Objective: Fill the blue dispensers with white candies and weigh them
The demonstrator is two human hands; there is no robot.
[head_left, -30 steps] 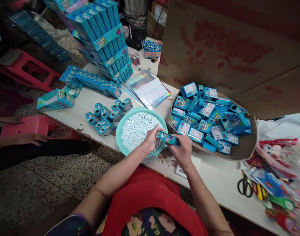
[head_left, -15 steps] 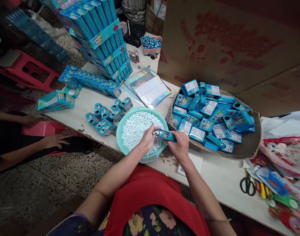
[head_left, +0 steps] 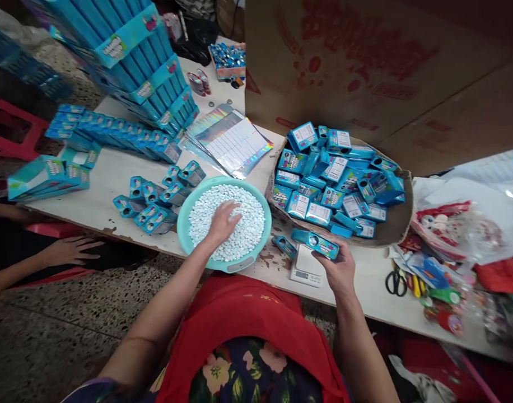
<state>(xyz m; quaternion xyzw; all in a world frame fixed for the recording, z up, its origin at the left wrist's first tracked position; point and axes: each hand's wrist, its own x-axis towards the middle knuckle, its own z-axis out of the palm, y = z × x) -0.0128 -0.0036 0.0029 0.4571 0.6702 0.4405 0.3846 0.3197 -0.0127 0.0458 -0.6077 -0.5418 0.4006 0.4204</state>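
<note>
Pellets (head_left: 252, 226) cover the bottom of the basin (head_left: 181, 226), and my left hand (head_left: 224, 223) rests among them, fingers loosely bent; whether they pinch any, I cannot tell. Right of the basin, my right hand (head_left: 339, 264) grasps a box (head_left: 323, 246) by its end, over the scale (head_left: 306, 274). If I tilt it too far, anything inside could run out through the round hole; squeezing hard could buckle its walls. A brisk scoop could fling pellets past the basin's rim, and a careless sweep could knock the loose box (head_left: 284, 246) between basin and scale.

The pale table (head_left: 376, 268) is scuffed and flaking just beside the basin. Left of the basin a tall stack (head_left: 134, 70) rises beyond smaller boxes; to its right sits a heaped tray (head_left: 395, 235), backed by a big carton (head_left: 365, 61). Speckled floor (head_left: 84, 313) shows to the basin's near left, below another person's hand (head_left: 74, 251).
</note>
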